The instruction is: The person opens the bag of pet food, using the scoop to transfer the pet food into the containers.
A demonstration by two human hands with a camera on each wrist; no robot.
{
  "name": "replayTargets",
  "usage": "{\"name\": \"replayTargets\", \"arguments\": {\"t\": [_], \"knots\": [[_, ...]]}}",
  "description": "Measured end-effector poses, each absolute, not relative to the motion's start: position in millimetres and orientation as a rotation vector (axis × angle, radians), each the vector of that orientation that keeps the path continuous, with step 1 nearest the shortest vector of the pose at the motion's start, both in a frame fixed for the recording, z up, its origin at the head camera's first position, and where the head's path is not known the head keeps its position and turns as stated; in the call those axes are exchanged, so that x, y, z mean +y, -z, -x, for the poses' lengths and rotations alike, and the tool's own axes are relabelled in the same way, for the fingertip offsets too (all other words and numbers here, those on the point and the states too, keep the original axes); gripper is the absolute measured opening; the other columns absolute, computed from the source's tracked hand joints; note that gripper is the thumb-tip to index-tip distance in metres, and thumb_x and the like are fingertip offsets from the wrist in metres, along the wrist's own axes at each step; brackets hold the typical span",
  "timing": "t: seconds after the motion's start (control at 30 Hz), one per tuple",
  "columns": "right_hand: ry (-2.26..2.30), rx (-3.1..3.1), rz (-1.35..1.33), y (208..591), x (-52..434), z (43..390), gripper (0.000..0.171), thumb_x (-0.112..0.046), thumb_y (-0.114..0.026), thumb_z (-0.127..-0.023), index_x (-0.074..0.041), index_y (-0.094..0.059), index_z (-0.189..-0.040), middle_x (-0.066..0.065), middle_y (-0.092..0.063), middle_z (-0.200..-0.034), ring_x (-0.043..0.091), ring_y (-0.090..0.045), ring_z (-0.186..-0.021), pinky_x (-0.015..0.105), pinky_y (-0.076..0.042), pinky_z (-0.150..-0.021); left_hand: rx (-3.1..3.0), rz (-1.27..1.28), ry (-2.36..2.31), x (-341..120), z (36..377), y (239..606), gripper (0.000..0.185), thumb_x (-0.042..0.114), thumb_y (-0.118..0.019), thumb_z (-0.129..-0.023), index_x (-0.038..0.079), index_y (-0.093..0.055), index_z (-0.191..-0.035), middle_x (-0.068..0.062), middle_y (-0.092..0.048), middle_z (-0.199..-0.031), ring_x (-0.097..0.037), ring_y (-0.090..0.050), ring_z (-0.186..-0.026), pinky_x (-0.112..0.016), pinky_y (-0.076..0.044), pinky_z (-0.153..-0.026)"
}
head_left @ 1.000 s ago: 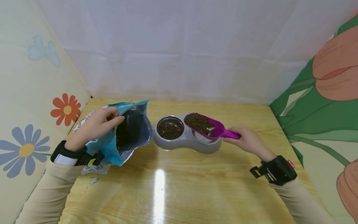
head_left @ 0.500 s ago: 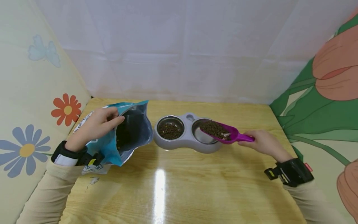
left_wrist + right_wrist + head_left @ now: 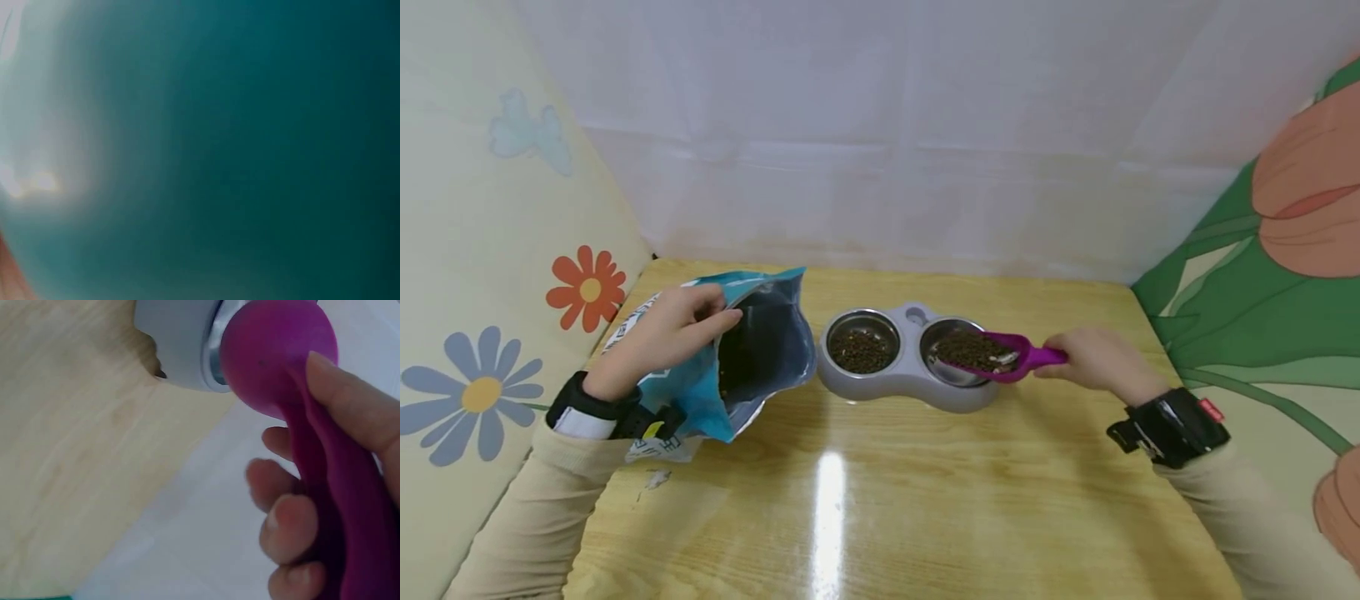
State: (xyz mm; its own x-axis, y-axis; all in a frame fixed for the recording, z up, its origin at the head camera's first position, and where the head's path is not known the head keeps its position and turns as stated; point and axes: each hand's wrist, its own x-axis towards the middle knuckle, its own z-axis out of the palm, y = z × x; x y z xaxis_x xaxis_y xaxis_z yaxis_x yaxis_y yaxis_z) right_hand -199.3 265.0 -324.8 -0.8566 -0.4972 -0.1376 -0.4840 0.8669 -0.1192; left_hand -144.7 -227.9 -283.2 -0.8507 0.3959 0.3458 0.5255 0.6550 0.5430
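My left hand (image 3: pixel 673 333) grips the upper rim of a blue pet-food bag (image 3: pixel 696 396), thumb over the edge. The bag's mouth faces right, its silvery lining showing. In the left wrist view the blue bag (image 3: pixel 250 150) fills nearly everything, blurred. My right hand (image 3: pixel 1097 362) holds a purple scoop (image 3: pixel 1018 358) by its handle, fingers wrapped round it and thumb along the top in the right wrist view. Brown kibble (image 3: pixel 973 348) lies in the scoop, whose front overlaps the right steel bowl (image 3: pixel 947 322) of a grey double feeder (image 3: pixel 898 387).
The feeder's left steel bowl (image 3: pixel 863 313) holds kibble (image 3: pixel 859 352). Everything stands on a glossy wooden table (image 3: pixel 925 500). A white sheet (image 3: pixel 880 150) hangs behind, and flower-printed panels stand at both sides.
My right hand first drew the scoop rightward off the feeder's middle, then brought it slightly back left, its front lower into the right bowl. My left hand keeps its grip on the bag.
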Motion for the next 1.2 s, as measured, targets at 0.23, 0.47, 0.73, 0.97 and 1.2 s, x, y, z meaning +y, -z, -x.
{"name": "replayTargets", "arguments": {"t": [0.23, 0.47, 0.73, 0.97, 1.2], "knots": [[-0.067, 2.861, 0.796, 312, 248, 212, 0.023, -0.031, -0.072, -0.075, -0.015, -0.058, -0.066, -0.006, -0.044, -0.058, 0.012, -0.038, -0.052, 0.027, -0.029, -0.046, -2.655, 0.779, 0.972, -228, 145, 283, 0.030, 0.005, -0.058, -0.086, 0.010, -0.040, -0.063, 0.005, -0.032, -0.052, -0.009, -0.031, -0.043, -0.027, -0.027, -0.043], [-0.160, 2.877, 0.798, 298, 235, 216, 0.028, -0.028, -0.074, -0.070, -0.016, -0.051, -0.058, -0.004, -0.045, -0.057, 0.014, -0.041, -0.052, 0.030, -0.033, -0.044, -2.656, 0.774, 0.979, -228, 146, 283, 0.030, 0.004, -0.058, -0.085, 0.010, -0.040, -0.062, 0.005, -0.032, -0.052, -0.009, -0.031, -0.043, -0.027, -0.027, -0.042], [-0.322, 2.879, 0.861, 289, 220, 217, 0.036, -0.025, -0.078, -0.066, -0.014, -0.045, -0.057, -0.002, -0.043, -0.055, 0.014, -0.041, -0.051, 0.030, -0.037, -0.043, -2.663, 0.765, 1.005, -228, 145, 282, 0.031, 0.004, -0.058, -0.086, 0.010, -0.040, -0.062, 0.004, -0.032, -0.052, -0.009, -0.031, -0.043, -0.027, -0.027, -0.042], [-0.393, 2.876, 0.848, 285, 212, 217, 0.038, -0.019, -0.079, -0.064, -0.012, -0.042, -0.057, -0.001, -0.043, -0.056, 0.015, -0.042, -0.051, 0.032, -0.040, -0.043, -2.653, 0.779, 0.997, -228, 146, 282, 0.031, 0.004, -0.059, -0.085, 0.010, -0.040, -0.062, 0.005, -0.032, -0.052, -0.008, -0.030, -0.043, -0.027, -0.027, -0.042], [-0.412, 2.895, 0.857, 282, 207, 217, 0.037, -0.012, -0.078, -0.060, -0.012, -0.042, -0.058, 0.000, -0.043, -0.055, 0.016, -0.042, -0.051, 0.033, -0.042, -0.044, -2.664, 0.759, 1.015, -228, 145, 282, 0.031, 0.005, -0.059, -0.086, 0.010, -0.040, -0.062, 0.005, -0.033, -0.051, -0.008, -0.031, -0.042, -0.027, -0.026, -0.042]]}}
